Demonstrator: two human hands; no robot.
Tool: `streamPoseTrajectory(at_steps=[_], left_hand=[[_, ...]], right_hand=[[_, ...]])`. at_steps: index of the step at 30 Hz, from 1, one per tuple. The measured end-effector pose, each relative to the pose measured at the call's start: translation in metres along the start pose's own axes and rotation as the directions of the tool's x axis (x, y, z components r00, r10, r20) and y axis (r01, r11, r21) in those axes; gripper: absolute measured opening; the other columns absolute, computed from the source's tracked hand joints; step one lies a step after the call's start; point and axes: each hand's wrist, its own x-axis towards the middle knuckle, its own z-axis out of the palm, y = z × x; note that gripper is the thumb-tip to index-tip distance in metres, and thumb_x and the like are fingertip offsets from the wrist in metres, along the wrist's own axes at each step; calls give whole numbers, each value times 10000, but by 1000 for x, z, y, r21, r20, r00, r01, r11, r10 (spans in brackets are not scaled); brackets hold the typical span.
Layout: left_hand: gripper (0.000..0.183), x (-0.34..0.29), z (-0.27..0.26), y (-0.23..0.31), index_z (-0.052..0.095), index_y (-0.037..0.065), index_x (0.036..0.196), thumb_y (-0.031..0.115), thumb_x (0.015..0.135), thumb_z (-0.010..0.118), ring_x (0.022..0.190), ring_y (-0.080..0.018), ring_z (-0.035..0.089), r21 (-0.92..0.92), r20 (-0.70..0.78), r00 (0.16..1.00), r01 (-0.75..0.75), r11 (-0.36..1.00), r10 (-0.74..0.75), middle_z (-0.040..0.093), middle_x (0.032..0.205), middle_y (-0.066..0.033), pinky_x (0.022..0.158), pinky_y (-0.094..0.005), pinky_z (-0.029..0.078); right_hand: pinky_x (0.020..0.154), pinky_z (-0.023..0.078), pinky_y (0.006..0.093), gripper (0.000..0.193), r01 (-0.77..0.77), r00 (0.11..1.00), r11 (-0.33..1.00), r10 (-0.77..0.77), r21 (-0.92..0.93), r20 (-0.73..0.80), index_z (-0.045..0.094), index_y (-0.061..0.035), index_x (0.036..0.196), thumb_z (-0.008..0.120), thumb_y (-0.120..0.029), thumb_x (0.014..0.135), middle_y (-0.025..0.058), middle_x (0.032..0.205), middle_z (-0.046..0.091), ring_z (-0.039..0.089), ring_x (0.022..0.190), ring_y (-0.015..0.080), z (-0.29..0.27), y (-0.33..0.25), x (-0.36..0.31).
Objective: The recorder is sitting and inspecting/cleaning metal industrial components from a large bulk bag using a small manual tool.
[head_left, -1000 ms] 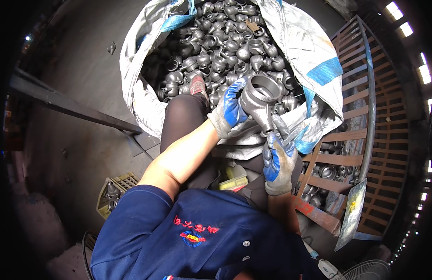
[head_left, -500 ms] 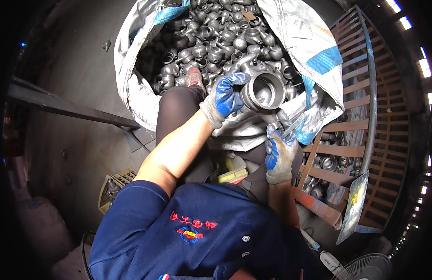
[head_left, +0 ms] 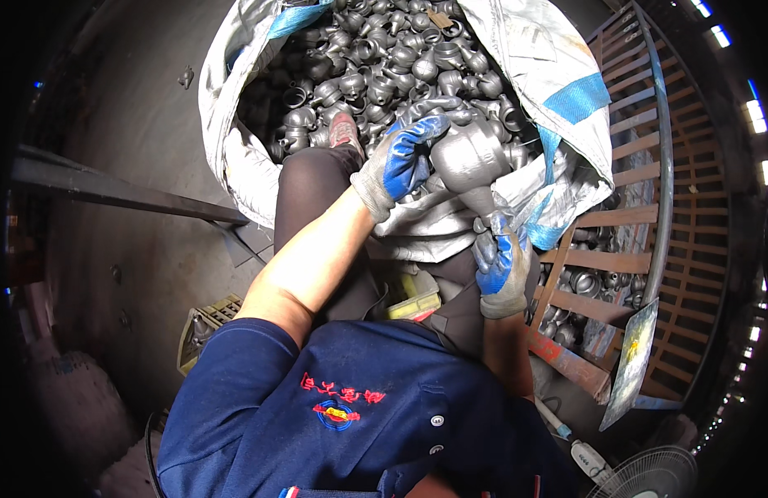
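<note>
A grey metal casting (head_left: 467, 158), with a rounded body and a narrow neck, is held up over the near rim of a white bulk bag (head_left: 533, 50). My left hand (head_left: 398, 162), in a blue-coated glove, curls its fingers at the casting's far left side, by a curved pipe-like part. Closed around the narrow neck at the near end is my right hand (head_left: 503, 270), gloved alike. The casting's open mouth is turned out of sight. Many similar castings (head_left: 376, 75) fill the bag beyond my hands.
To the right stands a rusty slatted metal crate (head_left: 621, 261) with more castings inside. A steel bar (head_left: 127, 195) crosses at the left. Near my legs are a yellow bin (head_left: 413, 297) and a yellow crate (head_left: 203, 328). A fan (head_left: 654, 473) stands at the lower right.
The casting has been turned over between my hands: its open round mouth faced me before, and now its closed rounded side shows. My right hand has rotated slightly.
</note>
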Motion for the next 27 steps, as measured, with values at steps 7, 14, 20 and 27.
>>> streamPoseTrajectory(at_steps=[7,14,20,27], left_hand=[[286,1,-9,0,517,28,1140,97,862,503,1058,-223,541,-42,-15,1000,13,999,-13,566,1113,-106,958,-387,424],[302,3,-16,-1,506,20,1151,97,860,493,1030,-225,558,35,-18,1000,-24,999,24,573,1099,-112,940,-387,438],[303,1,-22,1,512,33,1157,102,862,492,1011,-213,562,616,91,980,-194,763,175,578,1094,-110,908,-365,451],[226,-1,-23,4,587,34,1033,141,839,543,866,-162,582,911,104,923,-237,336,369,607,962,-68,760,-287,474]], right_hand=[[326,262,200,202,-57,985,998,62,35,-163,503,-68,1040,480,-220,908,95,699,560,342,369,67,0,7,5],[324,284,213,254,-133,985,976,149,173,-86,485,-62,1064,401,-268,942,107,714,549,341,364,74,-4,1,8],[321,304,204,240,-156,980,968,127,198,153,470,-57,1073,385,-243,948,106,720,540,353,374,75,-7,-2,8],[318,260,177,169,-36,997,994,42,-103,60,516,-31,994,518,-164,890,40,646,520,342,365,34,8,-9,7]])
